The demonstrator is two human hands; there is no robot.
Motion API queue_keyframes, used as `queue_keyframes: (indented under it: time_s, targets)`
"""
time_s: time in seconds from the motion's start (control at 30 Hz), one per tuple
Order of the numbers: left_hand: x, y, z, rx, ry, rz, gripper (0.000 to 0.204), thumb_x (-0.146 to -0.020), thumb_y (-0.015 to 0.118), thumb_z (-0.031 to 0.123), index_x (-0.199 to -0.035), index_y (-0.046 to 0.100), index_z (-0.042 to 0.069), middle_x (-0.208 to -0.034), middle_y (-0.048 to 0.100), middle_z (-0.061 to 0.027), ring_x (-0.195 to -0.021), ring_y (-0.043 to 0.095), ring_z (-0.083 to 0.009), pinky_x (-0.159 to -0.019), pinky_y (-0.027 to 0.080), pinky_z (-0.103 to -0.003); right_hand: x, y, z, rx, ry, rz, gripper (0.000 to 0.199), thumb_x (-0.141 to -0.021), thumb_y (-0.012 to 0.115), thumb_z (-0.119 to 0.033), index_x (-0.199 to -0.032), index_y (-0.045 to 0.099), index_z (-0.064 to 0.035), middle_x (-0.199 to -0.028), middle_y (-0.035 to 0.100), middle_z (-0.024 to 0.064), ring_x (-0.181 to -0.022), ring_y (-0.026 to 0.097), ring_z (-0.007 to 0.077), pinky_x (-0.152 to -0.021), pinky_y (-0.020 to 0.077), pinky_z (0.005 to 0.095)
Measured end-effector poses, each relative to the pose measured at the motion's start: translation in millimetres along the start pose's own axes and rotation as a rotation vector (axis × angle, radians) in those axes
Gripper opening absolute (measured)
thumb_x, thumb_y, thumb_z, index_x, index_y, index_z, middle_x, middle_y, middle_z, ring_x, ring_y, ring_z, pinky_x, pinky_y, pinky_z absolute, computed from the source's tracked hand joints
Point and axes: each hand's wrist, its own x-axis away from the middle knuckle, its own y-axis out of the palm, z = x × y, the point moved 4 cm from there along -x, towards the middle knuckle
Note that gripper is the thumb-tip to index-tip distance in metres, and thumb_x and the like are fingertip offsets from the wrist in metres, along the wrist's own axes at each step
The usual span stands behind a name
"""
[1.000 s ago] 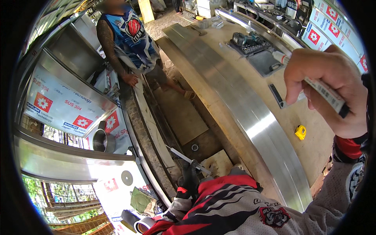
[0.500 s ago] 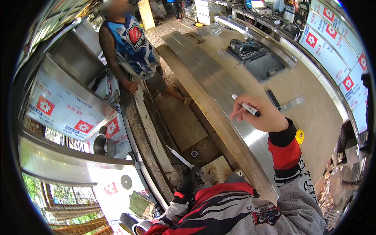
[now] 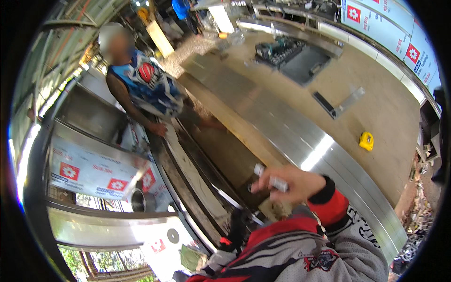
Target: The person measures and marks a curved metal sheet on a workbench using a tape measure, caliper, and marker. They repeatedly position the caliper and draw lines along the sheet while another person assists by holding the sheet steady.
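Observation:
My right hand (image 3: 293,185) is closed around a white marker (image 3: 279,184), over the near edge of the workbench. Below the hand lies a long, shiny metal sheet (image 3: 282,123), with fine lines along its length. My left hand (image 3: 238,222), dark and seemingly gloved, is low by my body next to a long slim light-coloured tool (image 3: 227,196). It appears closed on that tool, though its fingers are hard to make out. A metal square with a dark handle (image 3: 324,104) and a yellow tape measure (image 3: 366,141) lie on the bench beyond the sheet.
Another person (image 3: 145,84) stands at the left, one hand resting on a ledge. An open black tool case (image 3: 305,63) with a drill sits on the bench's far side. Film-covered metal panels (image 3: 89,169) stand at the left, with a round metal cylinder (image 3: 142,200) nearby.
My right hand has drawn back from above the metal sheet toward my body, still holding the marker. The view has turned, and the tape measure is now fully visible.

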Motion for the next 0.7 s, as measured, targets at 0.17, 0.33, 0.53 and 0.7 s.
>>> queue_keyframes:
  time_s: [0.17, 0.33, 0.53, 0.7]
  targets:
    - [-1.8, 7.1, 23.9, -0.567, 0.144, 0.076, 0.011, -0.097, 0.062, 0.016, -0.099, 0.061, 0.006, -0.085, 0.059, -0.0009, -0.078, 0.058, -0.0125, -0.067, 0.051, -0.031, 1.5, -42.7, -86.5, -0.379, -0.453, -0.004, 0.044, -0.081, 0.076, 0.006, -0.115, 0.052, -0.0059, -0.130, 0.061, 0.0265, -0.129, 0.057, 0.0346, -0.099, 0.0508, 0.0414]
    - [-3.6, -11.4, 10.2, -0.257, 0.060, 0.131, 0.009, -0.099, 0.057, 0.014, -0.097, 0.057, 0.005, -0.081, 0.060, -0.0049, -0.074, 0.061, -0.0178, -0.068, 0.052, -0.034, 8.2, -144.0, -37.9, -0.907, -0.741, 0.659, 0.030, -0.086, 0.075, -0.021, -0.108, 0.058, -0.0109, -0.142, 0.054, 0.0180, -0.132, 0.052, 0.0377, -0.100, 0.0503, 0.0486]
    - [9.1, -22.9, -7.7, -0.133, 0.000, 0.206, 0.012, -0.100, 0.054, 0.015, -0.095, 0.056, 0.004, -0.082, 0.061, -0.0094, -0.074, 0.063, -0.0206, -0.068, 0.053, -0.036, 5.0, -116.9, 106.8, -1.288, -0.196, 0.940, 0.012, -0.090, 0.070, -0.021, -0.098, 0.064, -0.0137, -0.138, 0.059, 0.0107, -0.117, 0.059, 0.0280, -0.097, 0.0502, 0.0399]
    - [21.7, 1.9, -5.5, 0.077, -0.196, 0.227, 0.008, -0.099, 0.054, 0.012, -0.094, 0.056, 0.006, -0.078, 0.060, -0.0072, -0.072, 0.061, -0.0222, -0.069, 0.054, -0.040, 0.4, -126.3, 87.4, -1.138, -0.267, 0.805, 0.017, -0.087, 0.075, -0.016, -0.099, 0.064, -0.0162, -0.137, 0.060, 0.0065, -0.115, 0.060, 0.0252, -0.090, 0.0512, 0.0372]
